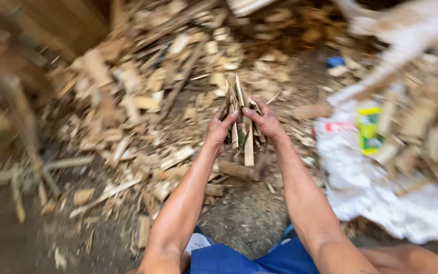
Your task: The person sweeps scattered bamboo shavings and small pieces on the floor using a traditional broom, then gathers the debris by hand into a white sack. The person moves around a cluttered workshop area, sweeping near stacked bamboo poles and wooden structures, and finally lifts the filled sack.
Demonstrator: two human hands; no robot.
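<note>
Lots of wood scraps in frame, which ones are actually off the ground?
Only the bundle of thin wood strips, held upright between the left hand and right hand. All other scraps lie loose in the scrap pile.

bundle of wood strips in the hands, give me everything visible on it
The bundle of wood strips is a handful of thin, flat, pale tan offcuts of uneven length, rough and splintery. It stands roughly upright, its tips fanning out unevenly above the grip and longer strips hanging below. The left hand and right hand clasp it from either side around the middle, thumbs near the front. It is held over a ground strewn with similar wood scraps. Motion blur hides finer grain.
</note>
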